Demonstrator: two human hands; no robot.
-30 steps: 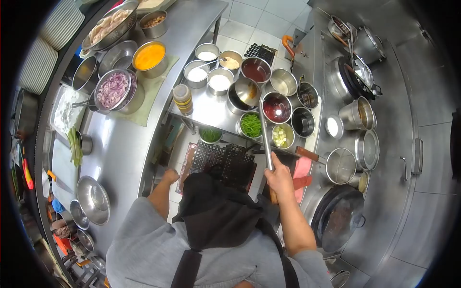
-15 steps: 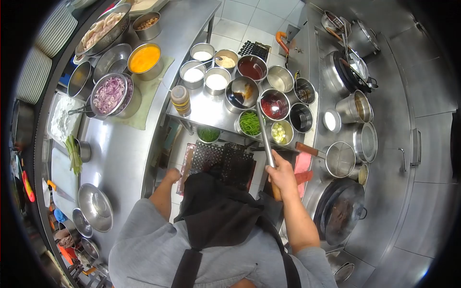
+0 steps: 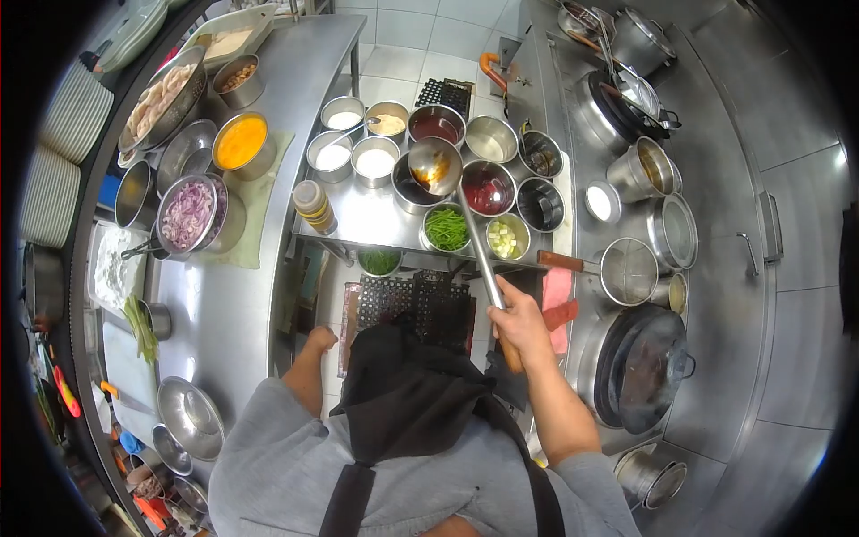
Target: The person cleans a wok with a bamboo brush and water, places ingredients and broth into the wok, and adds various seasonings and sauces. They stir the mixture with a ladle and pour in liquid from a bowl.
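My right hand [image 3: 521, 320] is wrapped round the handle of a long ladle [image 3: 436, 166], near its wooden end. The ladle's bowl, with some brown sauce in it, is over a pot of dark liquid [image 3: 410, 192] and hides part of it. Beside the ladle are a pot of red sauce [image 3: 489, 188], a pot of chopped green vegetables [image 3: 446, 227] and a pot of pale chopped pieces [image 3: 506, 238]. Low at my side, away from the counter, hangs my left hand [image 3: 320, 341]; its fingers look curled with nothing in them.
White powders [image 3: 372, 164] and a squeeze bottle [image 3: 313, 206] stand on the small steel table. On the left counter are sliced red onions [image 3: 188, 215], orange liquid [image 3: 242, 143] and raw meat [image 3: 161, 103]. A strainer [image 3: 628, 271] and a lidded black wok [image 3: 653, 362] are at the right.
The ladle's bowl has risen out of the dark-liquid pot and tilted, its inside now showing brown sauce. My view has shifted slightly. My left hand still hangs at my side.
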